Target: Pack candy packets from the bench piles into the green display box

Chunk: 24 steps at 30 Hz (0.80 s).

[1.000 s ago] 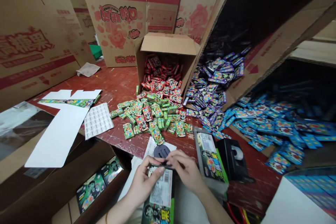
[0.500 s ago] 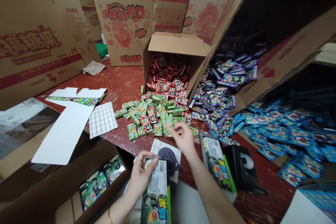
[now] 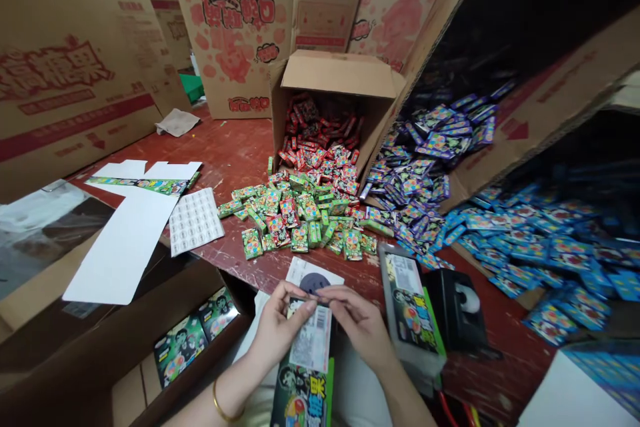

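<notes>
A long black-and-green candy box with a white barcode label stands upright, close to my body. My left hand grips its top edge, thumb across the label end. At the same box's upper right corner, my right hand is closed, fingertips pinching at the opening; whether a small packet is between them is hidden. Just beyond both hands lies a white card with a dark round disc. Farther back, a loose pile of small green candy boxes spreads over the red table, a few red ones mixed in.
An open carton spills red packs. To its right are purple packs and blue packs. A second candy box stands beside a black tape dispenser. At left are a sticker sheet, white card and a deep carton.
My right hand has come back from the green pile, where it held a small green candy box, to the top of the long box. My left hand keeps its grip.
</notes>
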Each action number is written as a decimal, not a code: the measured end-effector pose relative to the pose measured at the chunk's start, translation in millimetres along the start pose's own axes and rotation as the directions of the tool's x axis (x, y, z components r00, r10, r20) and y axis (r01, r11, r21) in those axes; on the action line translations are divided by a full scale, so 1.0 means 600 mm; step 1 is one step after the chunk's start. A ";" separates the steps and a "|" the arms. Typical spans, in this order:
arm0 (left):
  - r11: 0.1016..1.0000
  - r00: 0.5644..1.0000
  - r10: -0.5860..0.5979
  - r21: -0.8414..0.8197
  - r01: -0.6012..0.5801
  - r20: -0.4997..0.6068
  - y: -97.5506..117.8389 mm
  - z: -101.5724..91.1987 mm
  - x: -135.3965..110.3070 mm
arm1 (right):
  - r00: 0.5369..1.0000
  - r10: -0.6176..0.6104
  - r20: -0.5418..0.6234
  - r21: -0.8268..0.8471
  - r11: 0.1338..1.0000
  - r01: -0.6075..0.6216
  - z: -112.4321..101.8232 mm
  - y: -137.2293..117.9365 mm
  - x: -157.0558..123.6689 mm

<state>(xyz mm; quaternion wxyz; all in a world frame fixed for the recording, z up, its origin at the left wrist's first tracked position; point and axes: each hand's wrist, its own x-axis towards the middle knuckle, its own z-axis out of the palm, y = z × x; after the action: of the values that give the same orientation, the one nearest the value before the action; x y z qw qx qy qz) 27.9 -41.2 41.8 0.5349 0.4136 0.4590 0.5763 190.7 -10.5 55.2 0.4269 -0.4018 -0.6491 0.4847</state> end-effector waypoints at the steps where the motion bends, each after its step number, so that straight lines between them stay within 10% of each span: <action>1: 1.000 1.000 0.002 0.017 -0.002 -0.006 -0.001 0.001 -0.001 | 1.000 -0.001 -0.001 0.027 1.000 0.001 0.002 -0.002 -0.003; 24: 0.979 0.998 -0.046 -0.203 0.037 -0.042 0.010 0.020 -0.041 | 0.995 0.019 -0.096 0.180 0.984 -0.001 0.005 0.028 -0.035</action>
<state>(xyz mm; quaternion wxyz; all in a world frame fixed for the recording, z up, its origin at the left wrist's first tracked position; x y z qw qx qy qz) 40.2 -64.5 50.9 0.5751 0.3339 0.4191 0.6181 196.3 -27.2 35.2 0.4901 -0.3882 -0.5791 0.5231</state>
